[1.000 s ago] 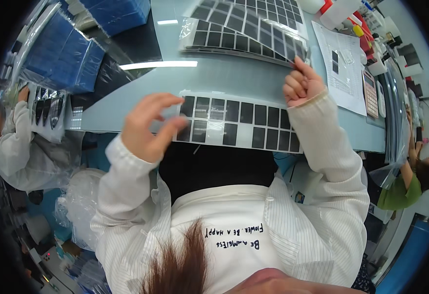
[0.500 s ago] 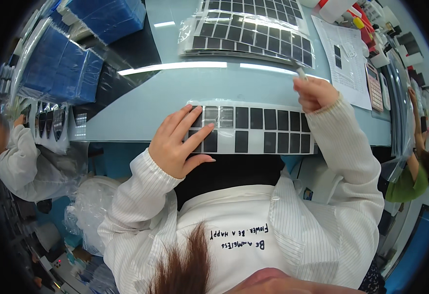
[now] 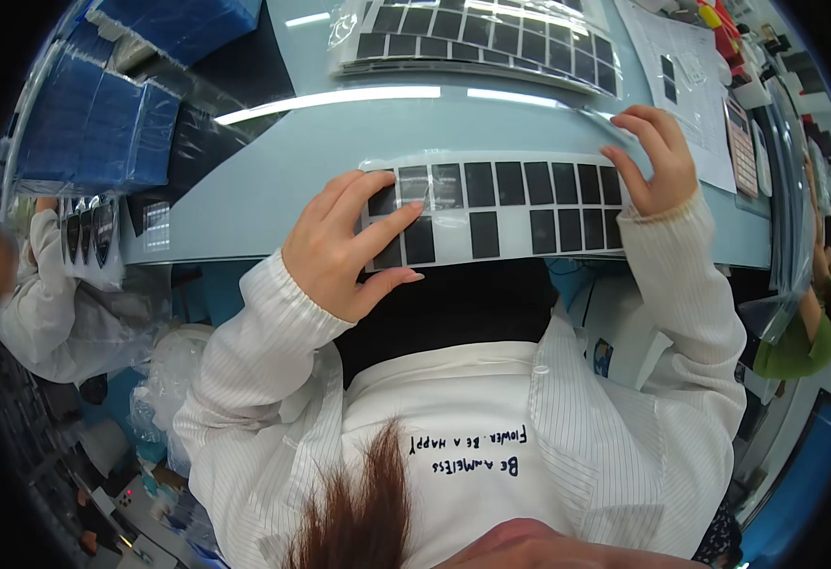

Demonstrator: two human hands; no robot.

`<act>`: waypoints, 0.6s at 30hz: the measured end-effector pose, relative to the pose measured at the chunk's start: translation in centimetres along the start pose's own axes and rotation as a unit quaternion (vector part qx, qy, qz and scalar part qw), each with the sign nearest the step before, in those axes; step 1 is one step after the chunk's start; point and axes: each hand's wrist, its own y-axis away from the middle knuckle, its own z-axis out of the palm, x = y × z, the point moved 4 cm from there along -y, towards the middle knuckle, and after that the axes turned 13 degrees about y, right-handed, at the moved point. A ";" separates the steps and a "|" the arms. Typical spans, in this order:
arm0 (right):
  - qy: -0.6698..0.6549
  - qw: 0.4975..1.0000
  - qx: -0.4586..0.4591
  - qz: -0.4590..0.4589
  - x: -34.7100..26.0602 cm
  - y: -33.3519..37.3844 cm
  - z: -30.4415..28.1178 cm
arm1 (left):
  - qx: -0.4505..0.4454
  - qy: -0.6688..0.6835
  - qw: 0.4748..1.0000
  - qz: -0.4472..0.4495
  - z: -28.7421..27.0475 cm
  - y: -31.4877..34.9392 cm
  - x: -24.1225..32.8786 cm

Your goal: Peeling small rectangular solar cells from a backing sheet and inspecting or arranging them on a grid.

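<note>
A white backing sheet (image 3: 510, 223) with two rows of black rectangular stickers lies along the table's near edge, one gap in its lower row showing bare white. Across its left end rests my left hand (image 3: 339, 242), fingers spread, the index fingertip on the stickers and the thumb low by the near edge. Just past the sheet's far right corner is my right hand (image 3: 660, 161), thumb and index finger wide apart with nothing seen between them. Beyond its index fingertip a slim pale tool (image 3: 605, 118) with a thin tip shows on the table; its kind is unclear.
A stack of similar sticker sheets (image 3: 482, 47) in clear film lies at the far side. Blue wrapped bundles (image 3: 93, 133) stand on the left. Printed paper (image 3: 685, 104) and a pink calculator (image 3: 740, 152) lie on the right. Other people sit at both sides.
My right hand has let go of the slim tool, spread its fingers and moved right. The sticker sheet and my left hand appear slightly higher in view.
</note>
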 end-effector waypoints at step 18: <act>-0.204 0.961 -0.120 -0.142 -6.8 3.5 1.4 | -0.092 -0.009 0.993 0.079 -0.6 -3.6 -0.2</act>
